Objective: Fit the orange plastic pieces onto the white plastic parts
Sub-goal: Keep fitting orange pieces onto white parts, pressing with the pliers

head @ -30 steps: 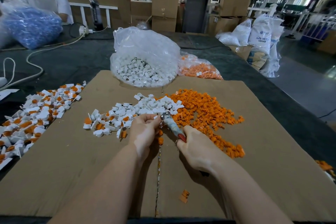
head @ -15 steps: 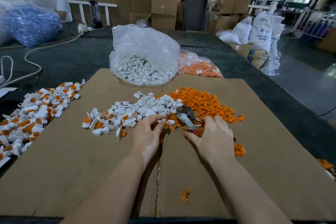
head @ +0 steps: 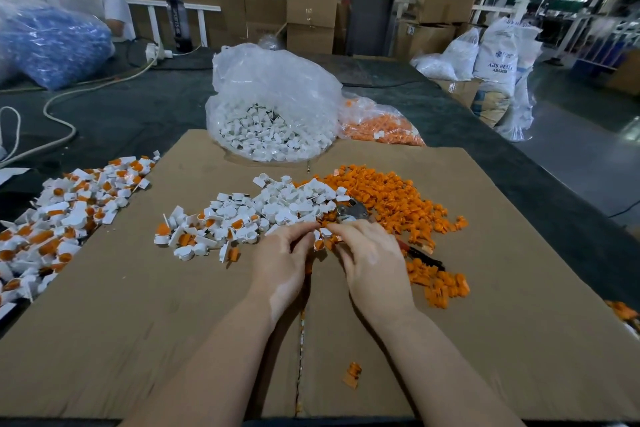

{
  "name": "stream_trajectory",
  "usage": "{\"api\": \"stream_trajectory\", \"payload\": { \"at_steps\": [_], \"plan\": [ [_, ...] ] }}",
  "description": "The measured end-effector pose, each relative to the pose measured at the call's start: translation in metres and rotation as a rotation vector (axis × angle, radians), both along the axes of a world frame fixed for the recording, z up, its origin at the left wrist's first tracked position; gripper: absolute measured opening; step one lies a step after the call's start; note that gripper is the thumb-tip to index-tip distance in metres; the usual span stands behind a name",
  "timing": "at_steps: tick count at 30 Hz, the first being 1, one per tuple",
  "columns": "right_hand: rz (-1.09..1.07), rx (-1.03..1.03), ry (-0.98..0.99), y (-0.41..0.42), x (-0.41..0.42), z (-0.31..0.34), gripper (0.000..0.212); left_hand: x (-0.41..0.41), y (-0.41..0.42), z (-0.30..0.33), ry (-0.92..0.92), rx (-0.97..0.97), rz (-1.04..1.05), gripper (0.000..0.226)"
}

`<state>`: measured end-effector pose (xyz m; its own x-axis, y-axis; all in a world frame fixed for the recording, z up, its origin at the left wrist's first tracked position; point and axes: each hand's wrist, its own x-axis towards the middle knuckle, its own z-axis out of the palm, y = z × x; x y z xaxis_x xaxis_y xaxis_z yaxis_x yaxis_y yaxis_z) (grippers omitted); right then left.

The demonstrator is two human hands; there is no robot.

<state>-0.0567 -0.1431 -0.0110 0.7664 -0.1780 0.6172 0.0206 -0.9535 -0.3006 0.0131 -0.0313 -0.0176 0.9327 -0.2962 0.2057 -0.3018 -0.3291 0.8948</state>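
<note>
The left hand [head: 282, 262] and the right hand [head: 372, 258] meet over the cardboard sheet [head: 138, 340]. Their curled fingertips pinch small pieces between them; which pieces each hand holds cannot be told. The white plastic parts [head: 277, 206] lie in a pile just past the hands. The orange plastic pieces [head: 398, 198] lie beside it on the right. Pliers [head: 353, 213] rest by the right hand.

Both forearms are bare to the frame's lower edge, no sleeves showing; left hand [head: 282, 262] and right hand [head: 372, 260] carry no gloves, rings or watch.
</note>
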Motion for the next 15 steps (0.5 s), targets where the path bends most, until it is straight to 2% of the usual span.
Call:
{"api": "stream_trajectory", "payload": {
  "at_steps": [3, 7, 11, 15],
  "plan": [
    [0.079, 0.028, 0.018, 0.0036, 0.0013, -0.0024, 0.016, -0.0001, 0.0012, 0.0005, -0.006, 0.033, -0.038, 0.023],
    [0.052, 0.078, 0.026, 0.0031, 0.0014, -0.0043, 0.003, -0.0014, 0.0029, 0.0007, 0.058, 0.014, -0.064, 0.026],
    [0.029, 0.105, 0.022, 0.0038, 0.0014, -0.0050, 0.003, -0.0058, 0.0037, 0.0025, 0.089, 0.007, -0.126, 0.034],
    [0.047, 0.103, 0.022, 0.0037, 0.0005, -0.0048, 0.002, -0.0080, 0.0030, 0.0050, 0.074, -0.040, -0.144, 0.028]
  ]
}}
